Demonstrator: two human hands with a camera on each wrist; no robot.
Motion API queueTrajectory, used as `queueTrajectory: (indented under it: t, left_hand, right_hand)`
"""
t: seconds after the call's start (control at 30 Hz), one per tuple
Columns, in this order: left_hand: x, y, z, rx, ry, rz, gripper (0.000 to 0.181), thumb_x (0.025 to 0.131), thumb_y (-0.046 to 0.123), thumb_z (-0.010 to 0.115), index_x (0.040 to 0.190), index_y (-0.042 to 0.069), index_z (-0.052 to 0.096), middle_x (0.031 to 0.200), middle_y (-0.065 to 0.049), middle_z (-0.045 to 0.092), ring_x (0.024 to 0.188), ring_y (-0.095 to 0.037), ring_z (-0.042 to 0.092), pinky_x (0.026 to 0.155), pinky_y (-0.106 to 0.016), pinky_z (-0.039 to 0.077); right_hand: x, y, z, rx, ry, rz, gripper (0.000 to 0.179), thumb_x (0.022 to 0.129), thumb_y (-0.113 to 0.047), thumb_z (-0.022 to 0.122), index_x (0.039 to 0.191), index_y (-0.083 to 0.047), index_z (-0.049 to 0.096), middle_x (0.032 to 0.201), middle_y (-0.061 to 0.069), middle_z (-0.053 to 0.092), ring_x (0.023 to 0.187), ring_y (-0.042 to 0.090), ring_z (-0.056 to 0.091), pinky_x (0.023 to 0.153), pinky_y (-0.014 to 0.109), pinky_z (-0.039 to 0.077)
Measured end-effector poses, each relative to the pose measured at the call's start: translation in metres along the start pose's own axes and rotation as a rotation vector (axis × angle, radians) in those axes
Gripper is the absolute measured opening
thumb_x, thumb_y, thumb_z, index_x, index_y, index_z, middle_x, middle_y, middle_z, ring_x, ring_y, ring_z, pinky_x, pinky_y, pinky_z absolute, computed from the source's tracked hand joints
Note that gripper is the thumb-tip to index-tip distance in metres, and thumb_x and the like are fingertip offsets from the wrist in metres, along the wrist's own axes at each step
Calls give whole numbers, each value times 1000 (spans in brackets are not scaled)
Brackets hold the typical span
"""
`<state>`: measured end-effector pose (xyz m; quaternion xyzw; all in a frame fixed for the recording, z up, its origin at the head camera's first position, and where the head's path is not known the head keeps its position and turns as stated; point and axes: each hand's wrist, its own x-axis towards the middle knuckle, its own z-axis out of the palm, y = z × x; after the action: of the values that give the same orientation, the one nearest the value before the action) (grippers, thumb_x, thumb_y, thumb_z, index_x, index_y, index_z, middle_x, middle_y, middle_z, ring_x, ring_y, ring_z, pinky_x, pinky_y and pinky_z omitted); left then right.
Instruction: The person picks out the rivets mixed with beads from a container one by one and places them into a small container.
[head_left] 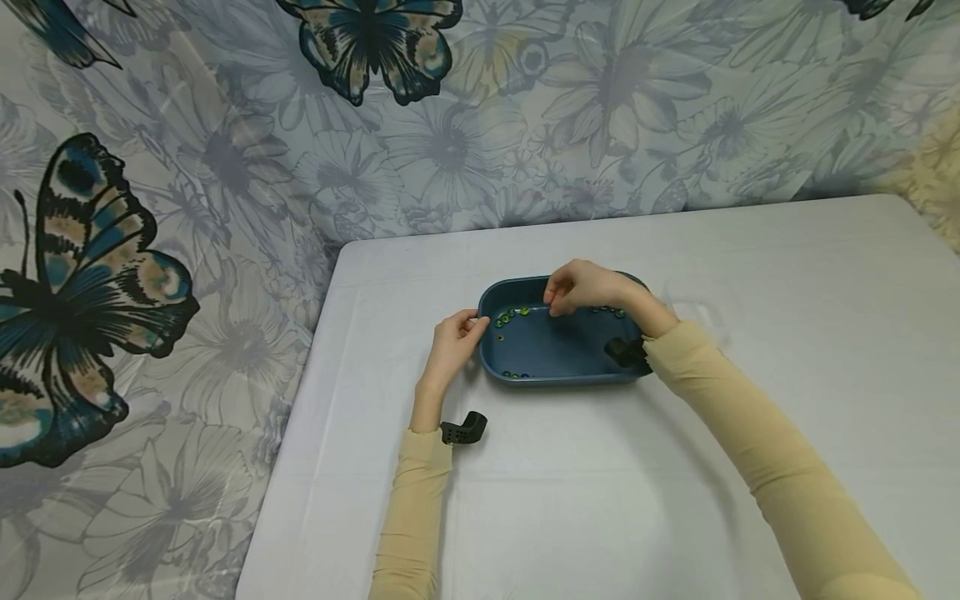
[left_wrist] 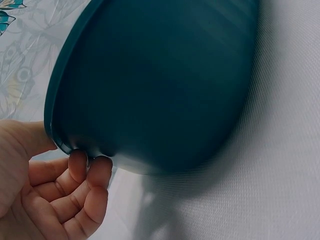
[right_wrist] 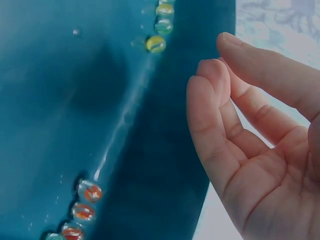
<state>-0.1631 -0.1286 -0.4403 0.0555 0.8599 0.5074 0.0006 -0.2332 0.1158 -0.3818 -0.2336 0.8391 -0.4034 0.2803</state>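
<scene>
A dark blue, deep oblong tray [head_left: 555, 350] stands on the table with glass marbles lying along its edges. My left hand [head_left: 455, 342] grips its left end, thumb at the rim and fingers [left_wrist: 100, 172] curled against the outer wall. Over the tray's back side hangs my right hand [head_left: 585, 285], fingers loosely bent with nothing between them. Yellow and green marbles [right_wrist: 156, 44] line the base of the back wall in the right wrist view. Clear marbles with orange swirls [right_wrist: 90, 191] sit farther along that wall. Several more marbles [head_left: 516, 375] lie at the front left corner.
A white cloth covers the table [head_left: 525, 500]. Right of the tray, a faint see-through object [head_left: 701, 317] lies partly behind the right forearm. Fabric with butterflies and flowers [head_left: 450, 150] hangs behind the table. Black wrist cameras [head_left: 465, 427] sit on both wrists.
</scene>
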Motion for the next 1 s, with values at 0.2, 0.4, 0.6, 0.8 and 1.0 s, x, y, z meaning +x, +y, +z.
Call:
queueTrajectory:
  t: [0.2, 0.4, 0.6, 0.8, 1.0]
  left_hand:
    - [0, -1, 0, -2, 3, 5, 32, 94, 21, 57, 113, -3, 62, 75, -8, 57, 56, -12, 49, 53, -22, 40]
    - [1, -1, 0, -3, 3, 5, 32, 94, 20, 57, 114, -4, 62, 75, -8, 58, 56, -11, 49, 54, -22, 41]
    - [1, -2, 0, -6, 1, -1, 33, 94, 22, 57, 115, -4, 61, 76, -8, 57, 57, -11, 49, 55, -22, 41]
    - [1, -3, 0, -14, -3, -3, 34, 94, 22, 57, 115, -3, 61, 76, -7, 56, 57, -11, 48, 54, -22, 41]
    - [2, -3, 0, -19, -1, -9, 33, 93, 21, 58, 114, -4, 61, 76, -7, 56, 58, -10, 48, 54, -21, 40]
  right_hand:
    - [9, 0, 5, -20, -33, -30, 19, 84, -1, 64, 100, 9, 60, 87, 15, 65, 85, 37, 60, 76, 48, 48]
    - [16, 2, 11, -7, -51, -49, 21, 83, 0, 65, 100, 11, 60, 85, 13, 66, 85, 38, 60, 76, 49, 48]
    - [24, 1, 17, -20, -69, -73, 21, 83, -1, 66, 100, 11, 60, 84, 12, 66, 79, 30, 62, 74, 45, 49]
    - [30, -2, 23, -31, -77, -81, 19, 82, 0, 66, 99, 9, 61, 84, 12, 66, 74, 21, 61, 72, 43, 50]
    - [35, -3, 30, -51, -84, -88, 18, 81, 2, 67, 97, 10, 62, 82, 12, 66, 72, 22, 61, 69, 39, 50]
